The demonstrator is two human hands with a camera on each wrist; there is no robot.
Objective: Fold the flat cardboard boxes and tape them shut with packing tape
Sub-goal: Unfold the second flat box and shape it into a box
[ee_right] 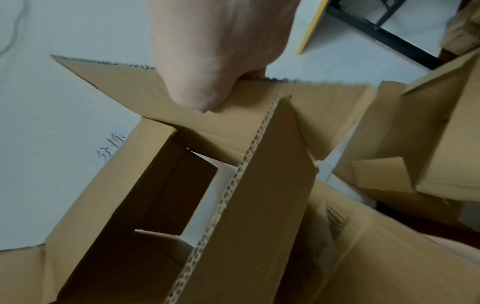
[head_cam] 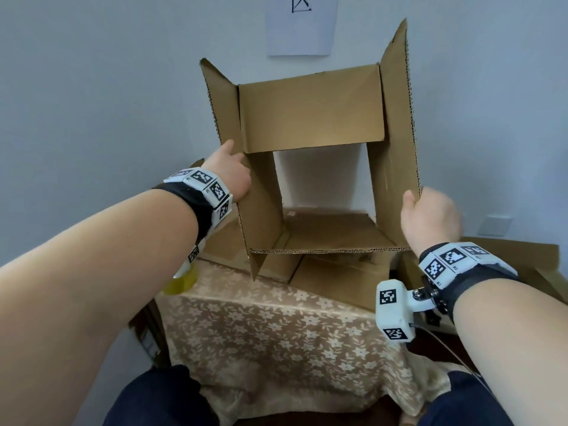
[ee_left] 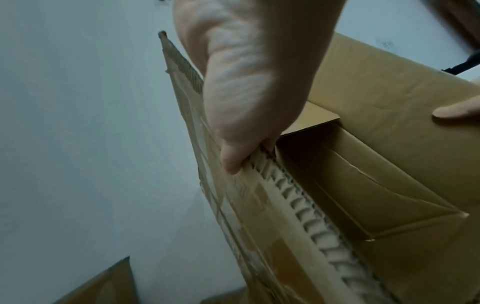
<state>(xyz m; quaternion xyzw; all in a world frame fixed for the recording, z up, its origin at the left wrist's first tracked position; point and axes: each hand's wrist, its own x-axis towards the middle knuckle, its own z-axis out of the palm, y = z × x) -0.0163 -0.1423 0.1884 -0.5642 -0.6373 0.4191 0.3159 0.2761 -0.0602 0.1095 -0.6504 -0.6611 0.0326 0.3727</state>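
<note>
box [head_cam: 310, 118] held aloft, open end facing wearer

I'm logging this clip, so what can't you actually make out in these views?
- Left hand fingers: head view, hidden behind the cardboard box flap.
- Right hand fingers: hidden behind the right flap.
- Yellowish roll: mostly covered by the left wrist.
- Wall paper: cut off by the top edge.

The opened cardboard box [head_cam: 310, 118] is held up above the table [head_cam: 276, 327], left hand [head_cam: 229, 176] on its left flap, right hand [head_cam: 430, 216] on its right. More flat boxes [head_cam: 338, 278] lie on the table beneath it, and a sheet of paper [head_cam: 299, 26] hangs on the wall behind.
</note>
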